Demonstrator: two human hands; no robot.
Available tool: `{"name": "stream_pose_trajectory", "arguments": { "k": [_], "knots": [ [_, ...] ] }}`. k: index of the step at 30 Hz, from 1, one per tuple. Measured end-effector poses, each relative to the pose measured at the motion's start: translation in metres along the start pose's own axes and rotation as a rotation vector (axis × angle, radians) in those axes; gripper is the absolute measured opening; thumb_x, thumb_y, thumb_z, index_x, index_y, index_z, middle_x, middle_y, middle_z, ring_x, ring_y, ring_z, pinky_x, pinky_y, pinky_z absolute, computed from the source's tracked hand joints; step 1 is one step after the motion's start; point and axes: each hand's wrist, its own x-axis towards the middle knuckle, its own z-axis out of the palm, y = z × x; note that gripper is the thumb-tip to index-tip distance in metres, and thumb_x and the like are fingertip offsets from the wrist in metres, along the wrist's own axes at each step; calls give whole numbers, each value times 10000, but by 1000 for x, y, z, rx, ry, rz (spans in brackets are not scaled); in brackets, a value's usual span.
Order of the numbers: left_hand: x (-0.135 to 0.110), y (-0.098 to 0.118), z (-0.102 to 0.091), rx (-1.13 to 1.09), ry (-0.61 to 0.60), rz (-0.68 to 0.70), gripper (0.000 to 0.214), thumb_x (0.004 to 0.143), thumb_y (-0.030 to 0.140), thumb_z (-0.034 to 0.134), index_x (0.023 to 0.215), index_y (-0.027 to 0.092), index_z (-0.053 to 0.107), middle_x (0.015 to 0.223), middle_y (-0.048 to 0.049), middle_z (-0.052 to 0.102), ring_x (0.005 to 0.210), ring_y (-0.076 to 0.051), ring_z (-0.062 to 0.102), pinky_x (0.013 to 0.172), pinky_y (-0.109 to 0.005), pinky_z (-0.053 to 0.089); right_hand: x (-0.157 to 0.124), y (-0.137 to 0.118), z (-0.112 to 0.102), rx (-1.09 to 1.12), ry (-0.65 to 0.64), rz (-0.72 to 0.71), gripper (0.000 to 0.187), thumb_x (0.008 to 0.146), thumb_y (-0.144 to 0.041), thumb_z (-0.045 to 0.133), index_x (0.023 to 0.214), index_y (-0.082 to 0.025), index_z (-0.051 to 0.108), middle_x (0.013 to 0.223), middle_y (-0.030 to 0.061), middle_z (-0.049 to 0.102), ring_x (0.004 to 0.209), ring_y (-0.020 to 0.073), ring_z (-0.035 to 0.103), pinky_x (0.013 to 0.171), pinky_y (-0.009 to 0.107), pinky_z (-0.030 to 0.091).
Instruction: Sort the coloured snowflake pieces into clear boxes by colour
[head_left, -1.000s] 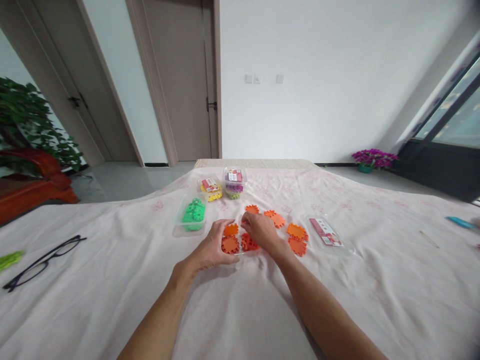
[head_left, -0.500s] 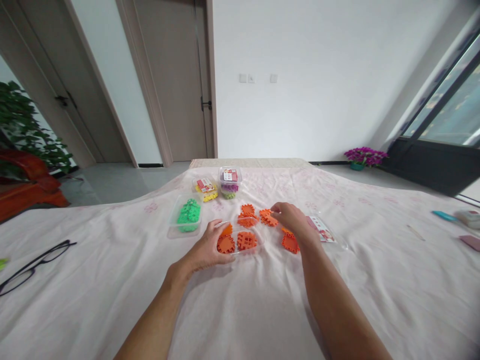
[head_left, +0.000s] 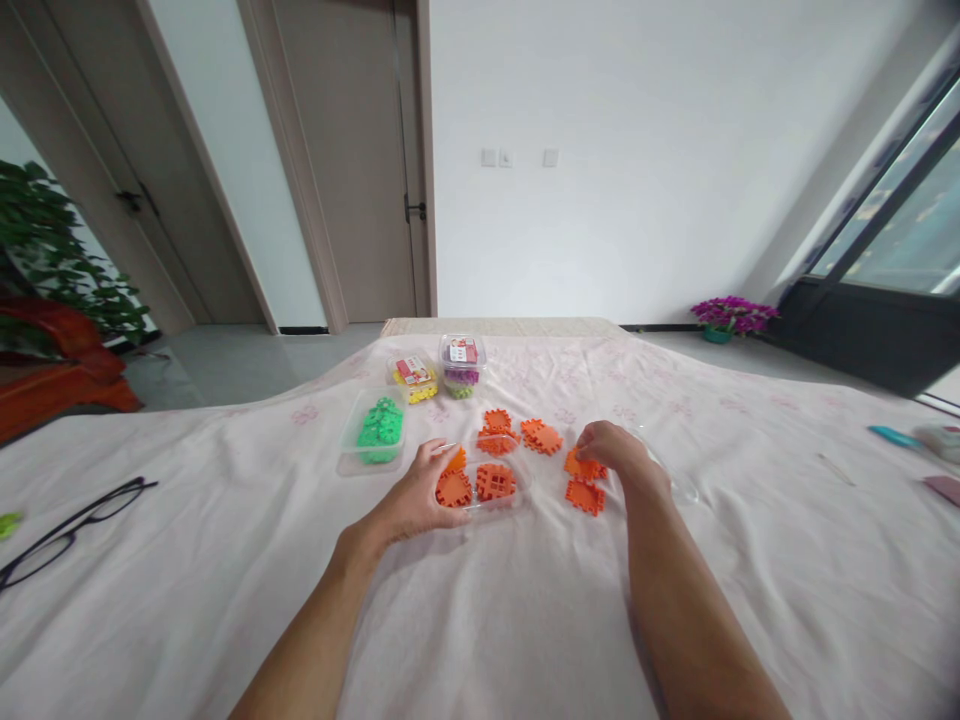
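My left hand (head_left: 426,490) is wrapped round the left end of a clear plastic box (head_left: 517,492). Inside the box lie orange interlocking plastic pieces, one a lattice piece (head_left: 495,482) and one a notched plate (head_left: 453,488). To the right, the curled fingers of my right hand (head_left: 616,446) pinch an orange notched piece (head_left: 577,464) in a small pile; the thumb is partly hidden. Just below it rests another orange piece (head_left: 584,496). More orange pieces (head_left: 541,436) lie between the hands, and a further cluster (head_left: 496,420) sits behind the box.
A clear tray with green pieces (head_left: 380,430) stands left. Behind it are lidded boxes with yellow pieces (head_left: 421,388) and purple pieces (head_left: 460,376). A clear lid (head_left: 679,482) lies beyond my right wrist. Eyeglasses (head_left: 67,530) rest on the cloth (head_left: 480,620) at far left.
My right hand has moved right and slightly down, from the middle orange pieces to the right-hand pile. My left hand keeps its hold on the box.
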Motion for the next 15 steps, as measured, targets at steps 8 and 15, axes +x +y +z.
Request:
{"name": "stream_pose_trajectory", "arguments": {
  "k": [8, 15],
  "knots": [
    [-1, 2, -1, -23, -3, -7, 1005, 615, 428, 789, 1497, 227, 352, 1553, -114, 202, 1447, -347, 249, 1172, -442, 301, -2, -1, -1, -4, 41, -46, 266, 664, -296, 702, 926, -259, 736, 958, 69, 720, 872, 227, 661, 699, 302, 450],
    [-1, 1, -1, -47, 0, -2, 1000, 618, 438, 784, 1498, 250, 349, 1552, -101, 202, 1441, -356, 256, 1165, -457, 310, 1, 1, 7, -9, -11, -70, 140, 656, -220, 704, 789, -237, 743, 813, 59, 715, 770, 215, 671, 696, 304, 471]
  ]
}}
